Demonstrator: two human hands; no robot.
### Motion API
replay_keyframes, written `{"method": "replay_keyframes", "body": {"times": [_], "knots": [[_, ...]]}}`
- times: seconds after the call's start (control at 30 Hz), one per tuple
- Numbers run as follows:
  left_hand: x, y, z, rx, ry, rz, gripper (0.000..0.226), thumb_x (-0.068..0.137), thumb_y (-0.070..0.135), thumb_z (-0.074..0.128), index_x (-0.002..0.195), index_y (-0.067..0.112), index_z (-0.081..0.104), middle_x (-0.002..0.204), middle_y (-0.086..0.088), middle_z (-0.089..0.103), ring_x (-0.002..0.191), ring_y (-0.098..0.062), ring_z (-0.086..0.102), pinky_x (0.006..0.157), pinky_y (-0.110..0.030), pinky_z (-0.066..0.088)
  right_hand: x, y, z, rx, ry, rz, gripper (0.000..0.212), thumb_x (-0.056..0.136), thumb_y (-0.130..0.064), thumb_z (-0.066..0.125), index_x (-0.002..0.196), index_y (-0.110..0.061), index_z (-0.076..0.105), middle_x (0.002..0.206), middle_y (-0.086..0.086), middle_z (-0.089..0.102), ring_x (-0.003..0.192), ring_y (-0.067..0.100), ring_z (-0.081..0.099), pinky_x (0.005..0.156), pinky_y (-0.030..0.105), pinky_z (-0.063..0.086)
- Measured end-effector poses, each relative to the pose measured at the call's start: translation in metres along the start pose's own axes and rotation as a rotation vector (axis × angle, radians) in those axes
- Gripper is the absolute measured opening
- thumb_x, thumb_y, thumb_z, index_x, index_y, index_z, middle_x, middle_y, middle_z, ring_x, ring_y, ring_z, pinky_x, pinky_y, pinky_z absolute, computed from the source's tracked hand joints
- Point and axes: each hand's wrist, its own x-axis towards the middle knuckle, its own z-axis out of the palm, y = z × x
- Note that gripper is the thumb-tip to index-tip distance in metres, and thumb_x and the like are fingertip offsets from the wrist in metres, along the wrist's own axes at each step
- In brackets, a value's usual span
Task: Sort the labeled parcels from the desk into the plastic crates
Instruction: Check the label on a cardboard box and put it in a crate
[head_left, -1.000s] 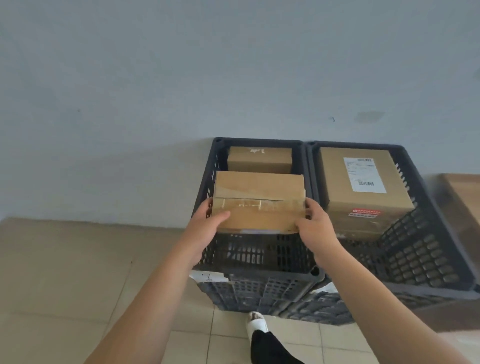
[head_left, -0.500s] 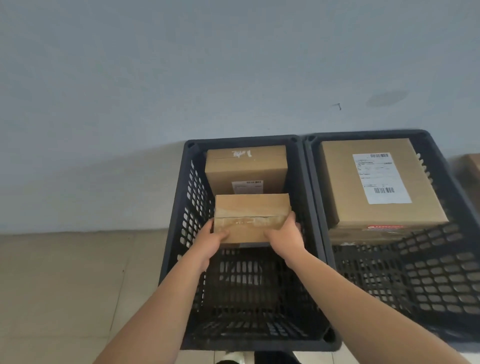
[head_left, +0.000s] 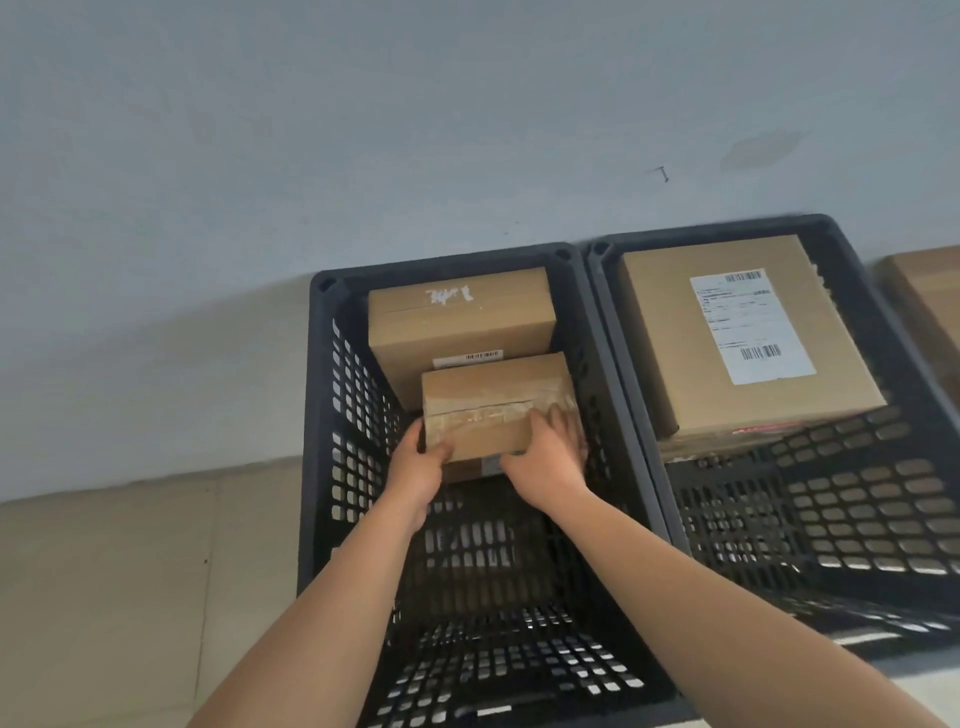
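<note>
A small taped cardboard parcel sits low inside the left black plastic crate, in front of another brown parcel at the crate's back. My left hand grips the small parcel's near left corner. My right hand holds its near right side, fingers lying over the top. The right crate holds a large parcel with a white shipping label.
Both crates stand on a beige tiled floor against a pale wall. Part of another brown box shows at the far right edge. The near half of the left crate is bare mesh.
Both hands have lowered the small parcel from above the crate rim down inside the left crate, in front of the back parcel. My view has moved closer over the crates.
</note>
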Motion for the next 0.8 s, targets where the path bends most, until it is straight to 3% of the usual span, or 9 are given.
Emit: {"method": "replay_keyframes", "body": {"times": [0.17, 0.8], "knots": [[0.000, -0.006, 0.003, -0.018, 0.013, 0.054, 0.054, 0.106, 0.017, 0.055, 0.158, 0.024, 0.040, 0.142, 0.002, 0.054, 0.120, -0.011, 0.047, 0.101, -0.029, 0.038, 0.003, 0.001, 0.008, -0.063, -0.009, -0.019, 0.084, 0.096, -0.038, 0.063, 0.164, -0.021, 0.017, 0.173, 0.009, -0.007, 0.159, 0.027, -0.014, 0.128, 0.051, -0.008], [0.005, -0.010, -0.001, -0.083, -0.003, 0.023, 0.053, 0.107, 0.013, 0.054, 0.156, 0.030, 0.044, 0.146, 0.000, 0.056, 0.123, -0.014, 0.052, 0.100, -0.031, 0.041, 0.004, -0.006, 0.011, -0.182, -0.059, -0.034, 0.088, 0.095, -0.034, 0.067, 0.165, -0.029, 0.012, 0.173, 0.007, -0.012, 0.158, 0.025, -0.017, 0.125, 0.052, -0.012]]}}
